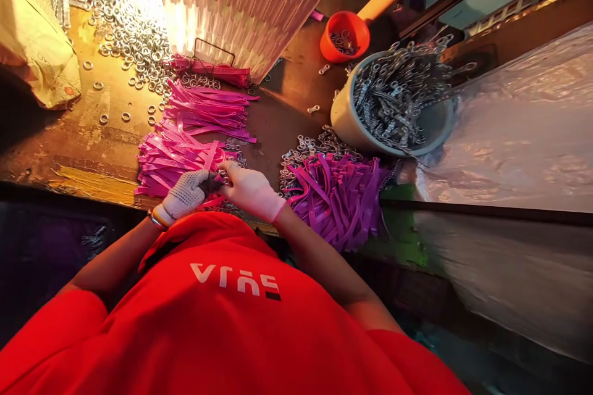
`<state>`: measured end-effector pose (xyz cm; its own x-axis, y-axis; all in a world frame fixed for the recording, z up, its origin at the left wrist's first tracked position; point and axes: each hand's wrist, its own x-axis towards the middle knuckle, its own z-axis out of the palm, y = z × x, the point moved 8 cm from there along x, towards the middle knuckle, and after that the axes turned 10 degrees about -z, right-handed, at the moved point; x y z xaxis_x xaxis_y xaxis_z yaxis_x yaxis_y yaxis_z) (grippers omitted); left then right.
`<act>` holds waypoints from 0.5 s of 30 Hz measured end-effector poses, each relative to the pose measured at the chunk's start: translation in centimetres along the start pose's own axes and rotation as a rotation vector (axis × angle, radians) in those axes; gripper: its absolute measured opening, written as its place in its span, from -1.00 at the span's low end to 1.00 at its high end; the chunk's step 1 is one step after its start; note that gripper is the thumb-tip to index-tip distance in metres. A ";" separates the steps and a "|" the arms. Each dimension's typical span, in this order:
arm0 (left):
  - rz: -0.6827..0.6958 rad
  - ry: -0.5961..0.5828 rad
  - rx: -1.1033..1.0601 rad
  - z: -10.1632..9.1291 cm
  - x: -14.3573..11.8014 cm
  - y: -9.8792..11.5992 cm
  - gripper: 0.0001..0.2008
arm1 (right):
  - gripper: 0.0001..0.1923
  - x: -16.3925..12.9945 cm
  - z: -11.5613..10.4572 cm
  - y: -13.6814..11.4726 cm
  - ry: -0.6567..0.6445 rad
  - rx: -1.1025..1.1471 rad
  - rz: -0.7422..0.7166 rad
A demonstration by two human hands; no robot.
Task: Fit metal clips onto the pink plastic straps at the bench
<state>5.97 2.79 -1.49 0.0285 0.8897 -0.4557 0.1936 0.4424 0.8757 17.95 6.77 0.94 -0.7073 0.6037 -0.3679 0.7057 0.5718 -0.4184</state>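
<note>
My left hand (184, 194), in a white glove with dark dots, is closed at the table's front edge, its fingertips dark. My right hand (252, 190), in a plain white glove, meets it with fingers pinched. A pink strap (214, 154) rises between the two hands; its gripped end is hidden by my fingers. Just beyond my left hand lies a pile of pink straps (162, 157), with another bundle of straps (208, 110) behind it. Right of my right hand, a heap of purple-pink straps (340, 197) rests beside small metal links (296, 163).
Many metal rings (132, 24) are spread at the back left. A ribbed translucent panel (241, 6) leans over the table. At the right stand a bucket (345, 108) of metal pieces and an orange cup (327, 43) with a handle. A yellow sack (37, 37) sits far left.
</note>
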 end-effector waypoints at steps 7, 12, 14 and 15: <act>0.077 -0.006 0.180 0.4 -0.2 -0.2 -0.84 | -0.61 0.2 1.8 -1.1 -0.069 -0.238 -0.065; 0.139 -0.193 0.352 -0.1 0.5 1.9 -0.86 | -0.57 0.3 1.3 -1.0 -0.046 -0.230 -0.101; 0.133 -0.200 0.364 -2.7 1.7 3.0 -0.89 | -0.53 0.9 0.6 -0.1 0.009 -0.205 -0.060; 0.107 -0.121 0.339 -5.0 2.7 3.3 -0.91 | -0.51 1.2 0.4 0.5 0.040 -0.195 -0.018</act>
<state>1.75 7.18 0.98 0.1778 0.8999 -0.3981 0.4961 0.2674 0.8261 17.44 7.61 -0.06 -0.7206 0.6116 -0.3266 0.6902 0.6774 -0.2544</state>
